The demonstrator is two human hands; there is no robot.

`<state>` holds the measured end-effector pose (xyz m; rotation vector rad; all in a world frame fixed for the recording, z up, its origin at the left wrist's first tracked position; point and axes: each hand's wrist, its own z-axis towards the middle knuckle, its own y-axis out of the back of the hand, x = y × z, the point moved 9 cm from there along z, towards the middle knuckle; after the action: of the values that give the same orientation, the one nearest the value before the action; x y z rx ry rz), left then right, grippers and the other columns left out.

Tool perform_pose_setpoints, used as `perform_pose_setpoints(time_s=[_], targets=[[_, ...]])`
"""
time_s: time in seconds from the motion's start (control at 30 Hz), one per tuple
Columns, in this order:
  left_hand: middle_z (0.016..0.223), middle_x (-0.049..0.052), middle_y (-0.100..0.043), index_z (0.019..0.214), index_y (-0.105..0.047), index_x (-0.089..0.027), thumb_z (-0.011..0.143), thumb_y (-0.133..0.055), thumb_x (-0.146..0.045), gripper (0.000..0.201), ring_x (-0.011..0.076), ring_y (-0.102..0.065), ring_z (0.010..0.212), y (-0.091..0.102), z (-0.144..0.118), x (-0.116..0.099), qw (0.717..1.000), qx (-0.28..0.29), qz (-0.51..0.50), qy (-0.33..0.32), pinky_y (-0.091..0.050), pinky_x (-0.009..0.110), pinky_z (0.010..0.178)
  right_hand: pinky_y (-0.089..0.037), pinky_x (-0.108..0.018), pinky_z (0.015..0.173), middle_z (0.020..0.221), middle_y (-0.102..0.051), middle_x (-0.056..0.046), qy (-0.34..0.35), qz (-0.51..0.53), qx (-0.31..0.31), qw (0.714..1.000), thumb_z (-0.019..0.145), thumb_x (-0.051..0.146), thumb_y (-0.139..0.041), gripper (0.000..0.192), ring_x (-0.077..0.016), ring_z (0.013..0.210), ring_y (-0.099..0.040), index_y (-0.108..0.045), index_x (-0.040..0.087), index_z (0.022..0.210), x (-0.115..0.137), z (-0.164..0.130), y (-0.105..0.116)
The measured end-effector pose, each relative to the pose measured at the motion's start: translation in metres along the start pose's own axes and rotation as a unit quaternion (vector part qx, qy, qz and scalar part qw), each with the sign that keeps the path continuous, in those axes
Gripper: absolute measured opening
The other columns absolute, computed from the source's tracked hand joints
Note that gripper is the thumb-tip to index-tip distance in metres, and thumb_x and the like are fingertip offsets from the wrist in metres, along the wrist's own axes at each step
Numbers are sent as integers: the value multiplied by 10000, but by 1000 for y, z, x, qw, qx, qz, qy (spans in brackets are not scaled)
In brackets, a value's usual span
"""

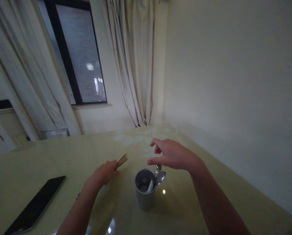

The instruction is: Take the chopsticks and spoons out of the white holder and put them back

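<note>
The left hand [104, 174] is closed around a bundle of thin brown wooden chopsticks [122, 160], whose long axis slants up and to the right, free tips pointing away from the person over the glossy pale-yellow table [63, 153]. The right hand [171, 155], loosely open with thumb and forefinger nearly meeting, hovers just above the shiny metal spoons [158, 176]. These stand leaning rightward in the grey cylindrical utensil holder [144, 195], near the chopsticks.

We see a home dining corner: pale curtains [133, 65], a dark window [80, 55], and a glossy tabletop [87, 150] against the wall.
</note>
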<state>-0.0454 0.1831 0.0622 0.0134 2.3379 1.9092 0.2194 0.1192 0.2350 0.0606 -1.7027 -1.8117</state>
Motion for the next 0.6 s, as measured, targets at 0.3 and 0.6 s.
perform_pose_setpoints(time_s=[0.3, 0.6], targets=[[1184, 163, -746, 1090, -648, -200, 780, -668, -496, 429, 343, -713, 1066, -16, 8, 21, 1000, 5, -20, 2, -515, 402, 841, -395, -273, 637, 911, -803, -28, 1, -60, 72, 996, 726, 250, -839, 407, -222, 836, -711, -749, 240, 1123, -1, 2, -14], [1135, 131, -780, 1106, -640, -223, 677, -746, -406, 479, 328, -733, 1029, -20, 3, 21, 999, 36, -38, -1, -518, 378, 798, -367, -256, 603, 792, -769, -3, 25, -33, -16, 999, 814, 150, -737, 85, -158, 704, -651, -758, 210, 871, 9, 3, 4]])
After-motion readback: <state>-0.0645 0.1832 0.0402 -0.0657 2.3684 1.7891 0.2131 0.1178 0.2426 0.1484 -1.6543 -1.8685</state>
